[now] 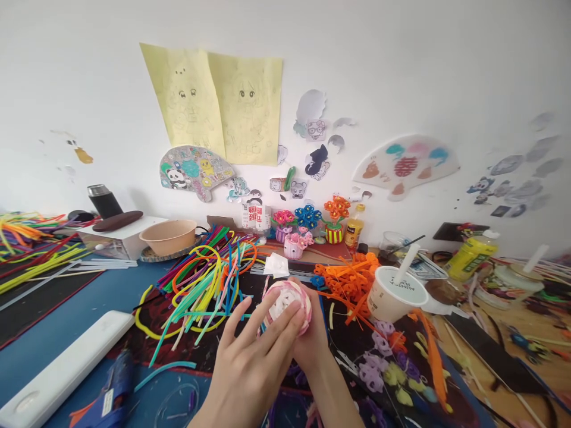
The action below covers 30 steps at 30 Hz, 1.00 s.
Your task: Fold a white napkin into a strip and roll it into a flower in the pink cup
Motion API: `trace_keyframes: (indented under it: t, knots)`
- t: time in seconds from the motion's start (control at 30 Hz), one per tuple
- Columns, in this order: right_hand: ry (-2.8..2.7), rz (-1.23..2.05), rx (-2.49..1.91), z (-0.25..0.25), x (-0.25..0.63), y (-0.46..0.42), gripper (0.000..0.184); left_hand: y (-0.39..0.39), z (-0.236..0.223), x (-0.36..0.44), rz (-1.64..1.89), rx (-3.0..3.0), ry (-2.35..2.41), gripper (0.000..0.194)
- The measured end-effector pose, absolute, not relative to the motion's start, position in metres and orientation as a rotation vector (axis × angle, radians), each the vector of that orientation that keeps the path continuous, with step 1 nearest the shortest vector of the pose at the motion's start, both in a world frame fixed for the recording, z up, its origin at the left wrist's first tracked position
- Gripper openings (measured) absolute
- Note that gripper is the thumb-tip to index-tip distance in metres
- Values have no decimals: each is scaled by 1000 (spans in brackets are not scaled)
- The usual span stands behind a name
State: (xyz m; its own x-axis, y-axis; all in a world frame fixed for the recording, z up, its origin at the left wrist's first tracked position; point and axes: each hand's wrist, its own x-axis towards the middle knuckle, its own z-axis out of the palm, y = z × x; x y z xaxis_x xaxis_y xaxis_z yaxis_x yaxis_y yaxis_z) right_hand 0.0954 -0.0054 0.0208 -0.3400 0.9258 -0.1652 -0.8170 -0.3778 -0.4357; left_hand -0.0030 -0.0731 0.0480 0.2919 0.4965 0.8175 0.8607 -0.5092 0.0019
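Note:
A round pink-and-white coil of fuzzy pipe cleaners [289, 297] is held up over the table's middle. My right hand [314, 336] is wrapped around its right and far side, with most of those fingers hidden behind it. The stretched fingers of my left hand [254, 356] lie across the coil's near face, fingertips touching it, and the outer fingers are spread apart. Just behind stands a small pink-and-white pipe-cleaner flower pot [294, 245]. A small white square [277, 265] sits above the coil.
Loose coloured pipe cleaners [209, 279] spread to the left. A blue glue gun [113, 386] and a long white case [66, 368] lie front left. Orange pipe-cleaner pieces [348, 279], a white cup [395, 294] and purple curled pieces [372, 368] are on the right.

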Motion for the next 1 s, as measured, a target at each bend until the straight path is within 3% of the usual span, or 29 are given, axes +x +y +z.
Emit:
trace_keyframes:
  t: [0.33,0.73,1.0]
  knots:
    - [-237,2109,-444,25,101,-3,21,-76,62,-18,-1070,-2125,-1169,25]
    - [-373,2074,-487,20,101,0,28,-70,68,-25,-897,-2283,-1203,14]
    - [-393,2021,-483,16,103,4,20,-77,83,-28,-1066,-2180,-1218,18]
